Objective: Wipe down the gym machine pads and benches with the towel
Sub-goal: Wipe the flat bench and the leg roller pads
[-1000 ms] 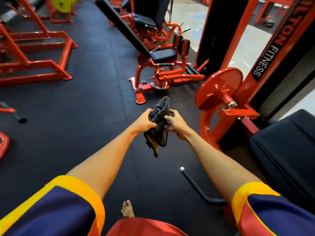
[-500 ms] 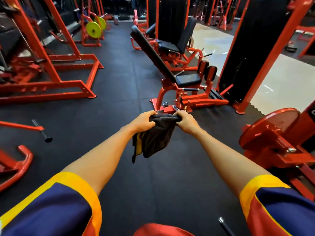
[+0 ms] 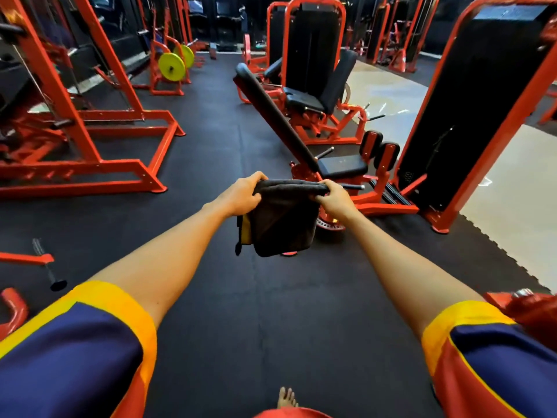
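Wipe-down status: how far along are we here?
Done: nothing provable; no pad shows wipe marks. In hand: left hand and right hand both grip the folded dark grey towel with a yellow edge, held in the air, touching no machine. Left: the black seat pad and long black inclined back pad of the red machine ahead.

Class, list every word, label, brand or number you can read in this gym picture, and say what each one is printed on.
No text can be read in this picture.
yellow weight plates: any markings are too small to read.
bluish panel atop the right-hand machine: blurred, no letters legible.
towel, gripped by the left hand and right hand: no label shows.
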`<act>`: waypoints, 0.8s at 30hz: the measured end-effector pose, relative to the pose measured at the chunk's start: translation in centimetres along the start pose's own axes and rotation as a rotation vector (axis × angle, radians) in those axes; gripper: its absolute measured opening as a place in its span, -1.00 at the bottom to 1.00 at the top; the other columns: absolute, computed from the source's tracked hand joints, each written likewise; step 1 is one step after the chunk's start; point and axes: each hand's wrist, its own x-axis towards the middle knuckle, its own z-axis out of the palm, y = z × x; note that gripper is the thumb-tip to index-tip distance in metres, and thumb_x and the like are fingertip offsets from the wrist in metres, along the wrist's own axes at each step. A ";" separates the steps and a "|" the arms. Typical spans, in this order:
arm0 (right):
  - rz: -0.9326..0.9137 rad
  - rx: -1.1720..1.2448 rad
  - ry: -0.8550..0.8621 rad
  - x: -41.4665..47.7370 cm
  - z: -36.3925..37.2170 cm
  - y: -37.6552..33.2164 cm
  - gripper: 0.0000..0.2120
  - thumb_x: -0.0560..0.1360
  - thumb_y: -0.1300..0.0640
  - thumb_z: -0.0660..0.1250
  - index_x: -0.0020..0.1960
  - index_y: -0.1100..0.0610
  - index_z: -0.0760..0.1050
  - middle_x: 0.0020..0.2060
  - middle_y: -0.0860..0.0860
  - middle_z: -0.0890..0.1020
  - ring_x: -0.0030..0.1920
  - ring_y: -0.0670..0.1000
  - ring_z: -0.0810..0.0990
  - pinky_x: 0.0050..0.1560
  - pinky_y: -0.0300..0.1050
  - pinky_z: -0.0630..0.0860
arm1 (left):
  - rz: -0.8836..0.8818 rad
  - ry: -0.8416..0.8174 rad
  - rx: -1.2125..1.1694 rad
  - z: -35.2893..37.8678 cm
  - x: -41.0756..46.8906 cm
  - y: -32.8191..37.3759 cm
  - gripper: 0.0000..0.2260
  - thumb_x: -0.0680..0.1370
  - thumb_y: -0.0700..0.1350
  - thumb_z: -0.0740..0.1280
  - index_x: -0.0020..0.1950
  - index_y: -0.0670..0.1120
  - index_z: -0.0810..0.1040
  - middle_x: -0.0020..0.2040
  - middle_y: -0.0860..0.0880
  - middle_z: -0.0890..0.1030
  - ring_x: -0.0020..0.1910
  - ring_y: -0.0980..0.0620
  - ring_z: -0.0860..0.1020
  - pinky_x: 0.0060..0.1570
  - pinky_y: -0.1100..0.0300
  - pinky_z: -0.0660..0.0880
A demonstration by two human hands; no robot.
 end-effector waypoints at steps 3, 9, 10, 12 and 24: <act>0.018 0.029 0.013 5.4 -0.8 0.1 -0.85 0.56 0.19 0.41 0.10 0.07 0.52 -0.17 -0.02 0.59 -0.27 -0.12 0.50 -0.29 -0.26 0.41 | 0.006 0.077 -0.035 -0.8 5.7 -0.6 -0.77 0.64 -0.20 0.24 0.24 0.06 0.43 0.00 -0.07 0.59 -0.09 -0.03 0.58 -0.12 0.07 0.53; 0.072 0.092 -0.050 16.3 -1.9 -0.2 -0.80 0.65 0.16 0.23 0.26 0.05 0.36 -0.03 0.10 0.61 -0.22 0.03 0.66 -0.42 -0.20 0.50 | -0.038 0.170 -0.115 -2.3 16.8 -1.2 -0.82 0.66 -0.22 0.24 0.23 -0.02 0.48 -0.04 -0.01 0.55 -0.18 0.11 0.50 -0.24 0.25 0.38; 0.076 0.112 -0.046 18.0 -1.9 -0.1 -0.80 0.66 0.18 0.22 0.27 0.07 0.34 -0.02 0.12 0.60 -0.21 0.03 0.66 -0.46 -0.24 0.50 | -0.046 0.176 -0.116 -2.5 18.5 -1.6 -0.82 0.66 -0.21 0.25 0.24 -0.03 0.48 -0.03 -0.02 0.55 -0.19 0.12 0.50 -0.24 0.26 0.38; 0.068 0.135 -0.056 21.4 -1.9 0.1 -0.79 0.67 0.21 0.21 0.28 0.08 0.32 -0.02 0.12 0.58 -0.18 0.01 0.63 -0.40 -0.27 0.54 | -0.055 0.197 -0.123 -3.1 21.8 -2.6 -0.82 0.66 -0.20 0.27 0.25 -0.03 0.50 0.01 -0.03 0.57 -0.16 0.13 0.51 -0.22 0.30 0.38; 0.024 0.147 -0.142 46.7 2.1 4.2 -0.58 0.42 0.18 0.52 0.23 0.07 0.50 -0.06 0.08 0.67 -0.21 0.04 0.66 -0.06 0.10 0.68 | -0.139 0.300 -0.122 -5.6 43.0 -13.1 -0.80 0.63 -0.15 0.35 0.25 -0.03 0.58 0.06 -0.04 0.63 0.04 -0.05 0.58 -0.04 0.16 0.42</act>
